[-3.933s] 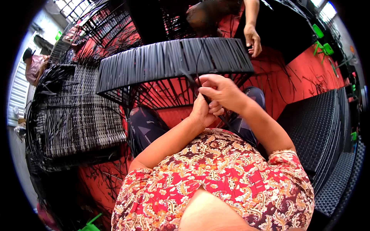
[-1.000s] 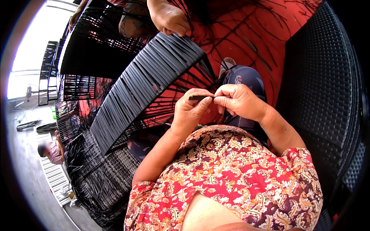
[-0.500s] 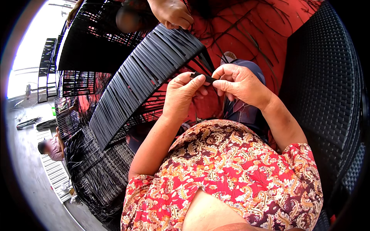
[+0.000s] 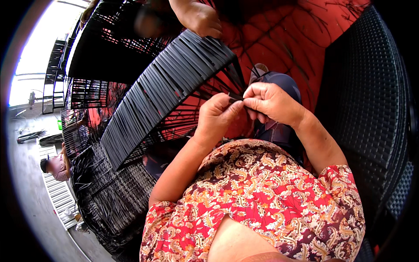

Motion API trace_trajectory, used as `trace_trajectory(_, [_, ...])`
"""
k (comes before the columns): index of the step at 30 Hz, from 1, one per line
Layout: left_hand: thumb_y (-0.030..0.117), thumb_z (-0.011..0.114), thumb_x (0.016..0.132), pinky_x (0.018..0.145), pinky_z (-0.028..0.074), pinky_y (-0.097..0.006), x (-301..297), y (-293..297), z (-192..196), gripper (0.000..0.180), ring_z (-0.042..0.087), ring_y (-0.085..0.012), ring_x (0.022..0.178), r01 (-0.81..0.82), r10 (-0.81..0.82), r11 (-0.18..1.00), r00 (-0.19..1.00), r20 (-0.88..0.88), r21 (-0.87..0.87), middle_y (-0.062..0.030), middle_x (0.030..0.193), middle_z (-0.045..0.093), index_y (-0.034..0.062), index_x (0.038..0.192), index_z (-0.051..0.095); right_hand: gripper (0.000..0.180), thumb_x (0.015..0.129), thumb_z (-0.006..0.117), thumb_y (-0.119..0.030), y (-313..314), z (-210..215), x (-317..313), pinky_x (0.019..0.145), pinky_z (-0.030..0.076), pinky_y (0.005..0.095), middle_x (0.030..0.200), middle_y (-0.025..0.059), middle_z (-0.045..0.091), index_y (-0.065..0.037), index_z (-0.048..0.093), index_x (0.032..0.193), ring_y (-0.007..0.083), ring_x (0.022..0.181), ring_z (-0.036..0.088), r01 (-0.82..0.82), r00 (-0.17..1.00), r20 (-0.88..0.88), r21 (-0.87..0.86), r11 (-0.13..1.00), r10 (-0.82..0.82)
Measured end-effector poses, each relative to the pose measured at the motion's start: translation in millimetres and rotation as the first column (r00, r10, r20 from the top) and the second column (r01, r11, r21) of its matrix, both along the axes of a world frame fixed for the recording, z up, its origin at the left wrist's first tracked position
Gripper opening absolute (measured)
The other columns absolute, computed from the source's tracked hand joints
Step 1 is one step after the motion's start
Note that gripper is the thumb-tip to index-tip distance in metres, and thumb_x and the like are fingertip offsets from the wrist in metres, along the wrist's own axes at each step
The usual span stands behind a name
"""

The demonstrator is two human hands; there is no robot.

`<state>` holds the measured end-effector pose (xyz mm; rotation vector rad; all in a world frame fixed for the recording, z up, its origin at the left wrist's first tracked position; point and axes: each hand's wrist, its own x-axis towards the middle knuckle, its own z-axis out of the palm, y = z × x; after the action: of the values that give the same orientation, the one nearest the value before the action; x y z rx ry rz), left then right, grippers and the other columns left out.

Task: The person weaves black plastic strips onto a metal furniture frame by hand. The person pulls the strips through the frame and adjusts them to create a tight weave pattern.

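My left hand [image 4: 218,116] and my right hand [image 4: 274,104] are close together in front of my body, fingertips pinched. Between them is a short piece of black strip [image 4: 235,96], gripped at its two ends; its far end is hidden by my fingers. Just beyond my hands stands a frame wrapped in flat black strips [image 4: 168,89], with small gaps where red shows through. Another person's hand [image 4: 200,18], closed, rests at the far top corner of that frame.
A dark woven wicker panel [image 4: 364,105] rises on my right. Loose black strips [image 4: 288,30] lie across the red floor covering [image 4: 270,54]. More woven frames [image 4: 89,94] stand at the left. Farther left, a person [image 4: 56,167] is beside a white slatted surface [image 4: 54,198].
Both my hands have come slightly nearer my body with the black strip, and the left has shifted right. Less of the strip shows between them. The other person's hand has moved slightly downward.
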<state>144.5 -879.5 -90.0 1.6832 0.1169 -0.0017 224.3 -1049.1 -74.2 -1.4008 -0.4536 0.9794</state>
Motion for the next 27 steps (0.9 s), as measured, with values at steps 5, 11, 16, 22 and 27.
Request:
trace_trajectory(5, [0.01, 0.065, 0.079, 0.065, 0.045, -0.022, 27, 22, 16, 0.012, 0.055, -0.0103, 0.071, -0.087, -0.042, 0.913, 0.952, 0.304, 0.399, -0.0027, 0.08, 0.058, 0.0007, 0.087, 0.063, 0.01, 0.088, 0.052, -0.012, -11, 1, 16, 0.045, 0.035, 0.0156, 0.063, -0.0007, 0.055, -0.003, 0.055, 0.086, 0.0023, 0.05, 0.045, 0.137, 0.988, 0.07, 0.01, 0.991, -0.137])
trace_trajectory(11, [0.015, 0.063, 0.08, 0.043, 0.037, -0.019, 101, 51, 37, 0.024, 0.05, -0.0059, 0.052, -0.197, 0.23, 0.948, 0.966, -0.115, 0.249, -0.0026, 0.077, 0.061, -0.003, 0.096, 0.063, 0.008, 0.089, 0.052, -0.013, -20, 0, 44, 0.042, 0.031, 0.0143, 0.062, -0.0034, 0.05, -0.005, 0.051, 0.088, 0.0003, 0.047, 0.038, 0.354, 0.935, -0.038, 0.194, 0.915, -0.354])
trace_trajectory(16, [0.012, 0.062, 0.079, 0.041, 0.036, -0.019, 126, 56, 32, 0.019, 0.05, -0.008, 0.047, -0.267, 0.218, 0.956, 0.921, -0.324, -0.117, -0.0056, 0.069, 0.06, -0.0046, 0.089, 0.062, 0.009, 0.089, 0.052, -0.014, -14, -12, 39, 0.04, 0.029, 0.0152, 0.063, -0.0021, 0.05, -0.005, 0.051, 0.088, 0.0012, 0.045, 0.037, 0.432, 0.9, -0.173, 0.248, 0.867, -0.4])
trace_trajectory(22, [0.011, 0.065, 0.076, 0.037, 0.03, -0.018, 147, 59, 29, 0.011, 0.041, -0.0056, 0.042, -0.276, 0.189, 0.954, 0.857, -0.48, -0.117, 0.0009, 0.059, 0.049, 0.0027, 0.073, 0.058, 0.009, 0.089, 0.051, -0.013, -13, -16, 40, 0.041, 0.028, 0.0151, 0.064, -0.0017, 0.051, -0.004, 0.051, 0.09, 0.0015, 0.047, 0.038, 0.435, 0.897, -0.212, 0.273, 0.858, -0.388])
trace_trajectory(27, [0.01, 0.06, 0.081, 0.033, 0.019, -0.017, 149, 76, 23, 0.017, 0.028, -0.0023, 0.035, -0.234, -0.077, 0.874, 0.799, -0.596, -0.426, 0.0079, 0.05, 0.036, 0.0119, 0.069, 0.048, 0.016, 0.087, 0.052, -0.012, -1, -10, 72, 0.045, 0.032, 0.0159, 0.065, -0.0012, 0.053, 0.0, 0.053, 0.098, 0.0022, 0.05, 0.041, 0.314, 0.947, 0.018, 0.154, 0.937, -0.321])
